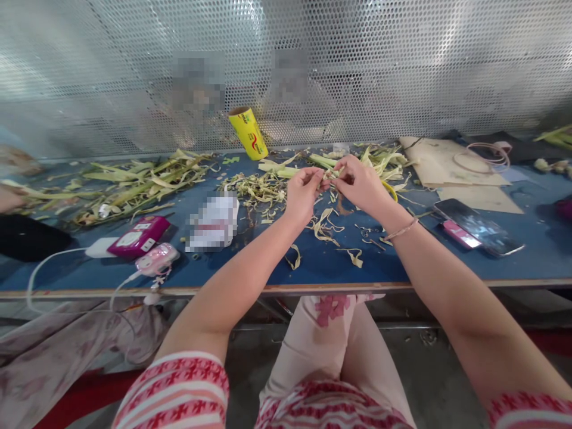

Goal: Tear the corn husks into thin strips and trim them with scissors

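Above the blue table, my left hand [304, 193] and my right hand [360, 183] meet with fingertips pinched. Between them is a small pale piece of dried plant strip [328, 176], partly covered by the fingers. A pile of short, curled plant pieces [257, 187] lies left of my left hand. Longer pale green and yellow strips [384, 159] are heaped behind my right hand. Loose curled scraps [325, 227] are scattered on the table below both hands.
A yellow cardboard tube [248, 134] stands tilted against the perforated metal panel [379, 65]. At left are a magenta box [139, 237], a pink charger [156, 259] with a white cable, and more strips [147, 179]. Brown paper [447, 161] and a phone [478, 226] lie at right.
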The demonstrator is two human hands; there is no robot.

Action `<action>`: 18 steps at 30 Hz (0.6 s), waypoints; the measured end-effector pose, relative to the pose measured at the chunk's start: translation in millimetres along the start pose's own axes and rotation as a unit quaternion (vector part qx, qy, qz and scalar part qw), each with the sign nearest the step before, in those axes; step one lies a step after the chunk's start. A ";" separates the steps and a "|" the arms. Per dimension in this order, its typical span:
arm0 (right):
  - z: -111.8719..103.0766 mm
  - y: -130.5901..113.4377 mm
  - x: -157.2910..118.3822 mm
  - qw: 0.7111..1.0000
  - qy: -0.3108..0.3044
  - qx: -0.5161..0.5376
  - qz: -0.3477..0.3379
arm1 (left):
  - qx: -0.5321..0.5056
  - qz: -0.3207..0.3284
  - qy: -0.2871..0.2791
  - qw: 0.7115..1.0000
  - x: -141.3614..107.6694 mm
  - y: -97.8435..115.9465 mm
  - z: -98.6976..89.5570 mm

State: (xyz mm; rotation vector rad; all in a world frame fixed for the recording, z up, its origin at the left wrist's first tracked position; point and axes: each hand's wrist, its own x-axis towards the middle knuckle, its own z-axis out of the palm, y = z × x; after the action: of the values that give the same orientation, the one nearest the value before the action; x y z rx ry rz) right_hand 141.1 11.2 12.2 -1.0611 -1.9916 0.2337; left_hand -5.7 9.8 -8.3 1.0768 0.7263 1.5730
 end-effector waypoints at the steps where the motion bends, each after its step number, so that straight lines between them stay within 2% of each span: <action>1: 0.4 0.1 -0.3 1.000 0.000 -0.004 -0.008 | -0.002 -0.002 0.000 1.000 0.0 0.2 -0.1; 6: 2.8 3.9 -1.0 0.999 0.003 -0.021 -0.038 | 0.000 -0.007 0.010 1.000 0.9 -0.2 0.1; 11: 1.3 5.0 0.5 0.999 -0.003 -0.022 -0.039 | 0.005 -0.006 0.017 1.000 1.0 -0.8 0.1; 18: -0.5 6.1 -0.4 0.998 -0.053 -0.007 -0.014 | 0.011 -0.001 0.036 0.999 4.6 0.3 -2.6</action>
State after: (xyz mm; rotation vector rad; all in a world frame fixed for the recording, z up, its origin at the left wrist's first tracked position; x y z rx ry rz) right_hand 145.3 14.6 9.2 -1.0478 -2.1038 0.2664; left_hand -8.4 14.3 -7.8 1.0400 0.7948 1.6117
